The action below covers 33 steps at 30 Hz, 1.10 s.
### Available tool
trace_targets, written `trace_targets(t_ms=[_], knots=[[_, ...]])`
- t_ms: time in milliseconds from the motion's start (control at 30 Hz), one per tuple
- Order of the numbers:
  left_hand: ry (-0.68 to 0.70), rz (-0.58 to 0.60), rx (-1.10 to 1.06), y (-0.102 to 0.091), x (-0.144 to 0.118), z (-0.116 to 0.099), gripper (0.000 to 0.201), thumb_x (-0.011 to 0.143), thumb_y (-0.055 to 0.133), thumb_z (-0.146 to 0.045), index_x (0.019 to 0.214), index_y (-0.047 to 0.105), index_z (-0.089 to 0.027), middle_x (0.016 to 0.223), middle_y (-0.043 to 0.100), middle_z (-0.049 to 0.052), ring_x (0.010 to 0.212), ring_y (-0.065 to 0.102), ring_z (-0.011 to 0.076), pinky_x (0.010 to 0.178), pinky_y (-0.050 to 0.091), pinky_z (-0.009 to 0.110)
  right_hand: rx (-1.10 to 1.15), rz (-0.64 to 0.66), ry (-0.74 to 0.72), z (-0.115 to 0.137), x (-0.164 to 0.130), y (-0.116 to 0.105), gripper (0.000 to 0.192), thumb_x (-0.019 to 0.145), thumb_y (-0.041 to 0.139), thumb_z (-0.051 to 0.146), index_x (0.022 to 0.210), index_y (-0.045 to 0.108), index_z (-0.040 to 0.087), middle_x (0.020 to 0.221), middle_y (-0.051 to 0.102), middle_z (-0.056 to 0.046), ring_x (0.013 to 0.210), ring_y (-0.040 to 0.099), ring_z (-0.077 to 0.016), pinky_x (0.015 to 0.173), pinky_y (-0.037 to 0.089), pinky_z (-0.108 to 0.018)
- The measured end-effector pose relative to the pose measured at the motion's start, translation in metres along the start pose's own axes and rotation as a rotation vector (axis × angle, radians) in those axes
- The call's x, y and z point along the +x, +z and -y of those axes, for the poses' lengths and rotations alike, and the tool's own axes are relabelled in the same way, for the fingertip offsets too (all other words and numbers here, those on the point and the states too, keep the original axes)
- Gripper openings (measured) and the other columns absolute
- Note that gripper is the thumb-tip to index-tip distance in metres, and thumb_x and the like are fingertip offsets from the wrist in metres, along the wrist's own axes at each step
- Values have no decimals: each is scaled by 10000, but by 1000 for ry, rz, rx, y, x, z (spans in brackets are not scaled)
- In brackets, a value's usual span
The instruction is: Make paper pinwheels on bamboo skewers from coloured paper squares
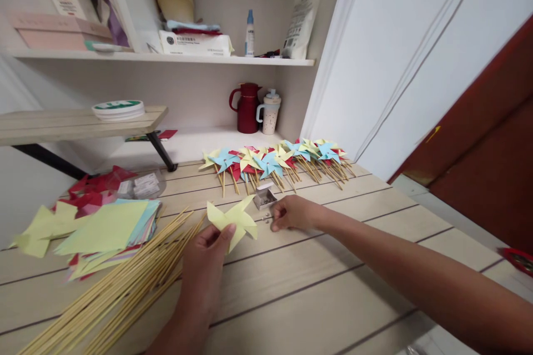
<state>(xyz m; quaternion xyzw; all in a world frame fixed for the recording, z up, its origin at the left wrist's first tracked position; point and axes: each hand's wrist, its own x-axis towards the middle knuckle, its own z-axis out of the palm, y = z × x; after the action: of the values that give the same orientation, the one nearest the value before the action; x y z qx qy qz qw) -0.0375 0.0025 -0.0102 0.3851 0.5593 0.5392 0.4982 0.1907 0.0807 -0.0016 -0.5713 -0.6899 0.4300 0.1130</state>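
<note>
My left hand [210,249] pinches a yellow paper pinwheel [239,221] between thumb and fingers, holding it above the table with no stick showing on it. To its right, my right hand [291,212] is at the tabletop with its fingertips pressed together; whatever they hold is too small to make out. Beside those fingertips lie a few small metal pushpins or tacks [267,216]. Just behind them stands a small open box [265,197] with more of these metal pieces inside.
Finished pinwheels on sticks [268,163] lie in a row at the back. Long bamboo sticks [137,283] and stacked coloured paper [104,227] are at left, near small clear boxes [146,184]. A red jug [249,108] and a cup [271,112] stand behind.
</note>
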Motion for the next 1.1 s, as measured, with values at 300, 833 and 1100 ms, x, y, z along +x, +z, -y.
trace_targets(t_ms=[300,833,1100], knots=[[13,-3,47,-5,4,-1,385,666,765,-463,906,769,-163,816,747,43,745,616,180,685,419,268,149,49,16,-2,9,0,233,626,771,249,683,556,184,566,591,43,427,505,-83,422,401,-202],[9,-31,17,-2,0,-7,380,644,771,-454,876,769,-153,815,758,55,755,639,202,706,437,287,179,-253,-216,-22,-18,16,162,815,607,305,834,704,177,577,558,18,480,463,-99,463,342,-211],[-3,-59,3,-1,0,-9,410,622,783,-453,902,768,-154,827,756,62,773,647,208,724,449,306,94,-236,-340,-22,-22,14,128,798,606,195,834,729,179,857,673,-40,765,612,-148,688,472,-249]])
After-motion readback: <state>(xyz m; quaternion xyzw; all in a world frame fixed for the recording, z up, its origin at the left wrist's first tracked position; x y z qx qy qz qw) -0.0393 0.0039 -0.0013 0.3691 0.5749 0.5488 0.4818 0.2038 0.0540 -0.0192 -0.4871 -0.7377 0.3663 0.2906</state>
